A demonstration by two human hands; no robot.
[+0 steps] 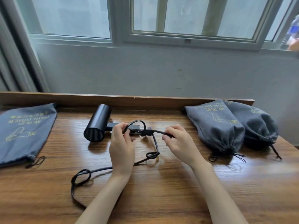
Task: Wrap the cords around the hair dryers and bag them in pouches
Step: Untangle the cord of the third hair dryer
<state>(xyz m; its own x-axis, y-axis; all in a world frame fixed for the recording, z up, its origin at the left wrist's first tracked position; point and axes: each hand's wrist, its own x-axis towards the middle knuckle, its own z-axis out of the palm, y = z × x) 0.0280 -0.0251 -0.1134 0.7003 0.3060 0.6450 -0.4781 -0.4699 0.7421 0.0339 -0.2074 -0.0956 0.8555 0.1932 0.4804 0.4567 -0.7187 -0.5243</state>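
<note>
Fig. Head view of a wooden table below a window. Far L: a curtain hung beside the window. L on the table: flat pouch, grey w/ yellow print, lay unfilled, mouth toward the person, its drawstring loose on the wood. Centre-L: black hair dryer lay on its side, grille end toward the person, handle pointing R. Cord, black, lay loose. One big loop sat near the L forearm, a small tight loop sat btw the two hands but nearer the person, and a further loop arched over the handle. Left hand: fingers curled round the cord right at the handle's end; whether it also gripped the handle itself could not be told. Right hand: thumb and fingertips pinched the cord, other fingers loosely bent. The stretch of cord btw both hands ran approx. level, just above the table. R: full pouch, bulging, mouth drawn closed, strings trailing toward the person. Second full pouch touched it on the R side, partly hidden behind it, also drawn closed. Tops of both reached the raised back ledge of the table. Behind: plain wall
</note>
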